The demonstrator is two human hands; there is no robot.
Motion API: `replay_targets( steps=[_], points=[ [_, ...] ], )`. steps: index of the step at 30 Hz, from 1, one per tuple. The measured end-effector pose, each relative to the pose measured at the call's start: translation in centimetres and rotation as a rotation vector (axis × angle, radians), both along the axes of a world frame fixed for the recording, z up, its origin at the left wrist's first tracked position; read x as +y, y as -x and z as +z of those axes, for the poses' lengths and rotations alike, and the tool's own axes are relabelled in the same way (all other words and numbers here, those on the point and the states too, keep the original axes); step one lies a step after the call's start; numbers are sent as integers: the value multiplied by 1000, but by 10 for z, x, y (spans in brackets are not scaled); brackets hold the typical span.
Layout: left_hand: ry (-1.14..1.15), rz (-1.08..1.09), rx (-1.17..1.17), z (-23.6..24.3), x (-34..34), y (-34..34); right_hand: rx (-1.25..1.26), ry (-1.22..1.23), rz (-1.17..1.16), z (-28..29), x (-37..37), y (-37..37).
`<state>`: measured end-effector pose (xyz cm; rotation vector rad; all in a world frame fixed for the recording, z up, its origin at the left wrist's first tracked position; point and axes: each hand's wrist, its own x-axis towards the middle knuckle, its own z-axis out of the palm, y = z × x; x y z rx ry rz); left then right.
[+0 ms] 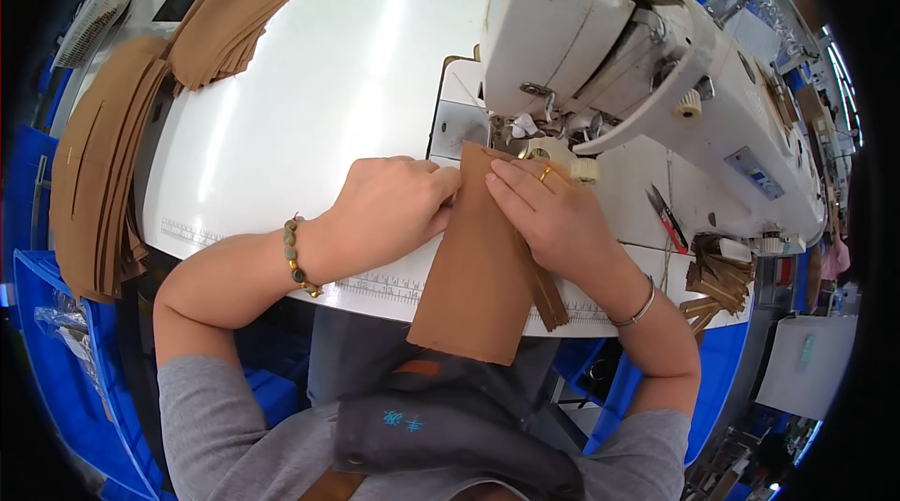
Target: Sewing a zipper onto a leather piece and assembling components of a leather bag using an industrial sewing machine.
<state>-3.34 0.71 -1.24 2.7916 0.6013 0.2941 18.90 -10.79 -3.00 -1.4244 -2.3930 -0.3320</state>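
Observation:
A long brown fabric panel (473,267) lies at the front of the white sewing table, its upper end by the sewing machine's needle area (525,131) and its lower end hanging over the table's front edge. A narrow folded brown strip (547,299) shows along its right side. My left hand (398,206) is closed, pinching the panel's left edge near the top. My right hand (544,210) grips the upper right edge, with fingers laid together across the fabric and the thumb hidden.
The white sewing machine (647,60) rises at the right. Red-handled snips (670,223) and a bundle of brown strips (720,276) lie below it. Stacked brown panels (103,173) and another brown stack (234,23) are at the left. A blue bin (84,388) stands lower left.

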Motion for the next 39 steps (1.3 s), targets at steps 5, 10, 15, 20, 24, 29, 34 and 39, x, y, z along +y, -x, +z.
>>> replay_targets(
  steps=[5,10,15,20,24,29,34,39],
  points=[
    [-94,-27,-149,-10,-2,0,20,88,-61,-1,1,1],
    [-227,-70,-132,-19,-6,-1,18,33,-32,-1,3,-2],
    [-297,-81,-93,-22,-12,-1,-64,-75,-131,-2,4,1],
    [-428,-110,-45,-23,-18,-1,-47,-67,-148,-4,5,4],
    [-370,-100,-63,-21,-15,-1,-89,-63,-177,-2,1,2],
    [-240,-74,-127,-19,-16,-4,-73,-116,-131,0,3,0],
    [-268,-80,-109,-17,-14,-6,-89,-85,-142,2,2,-2],
    [-271,-86,-115,-16,-8,-12,-101,-90,-215,-1,8,-7]
  ],
)
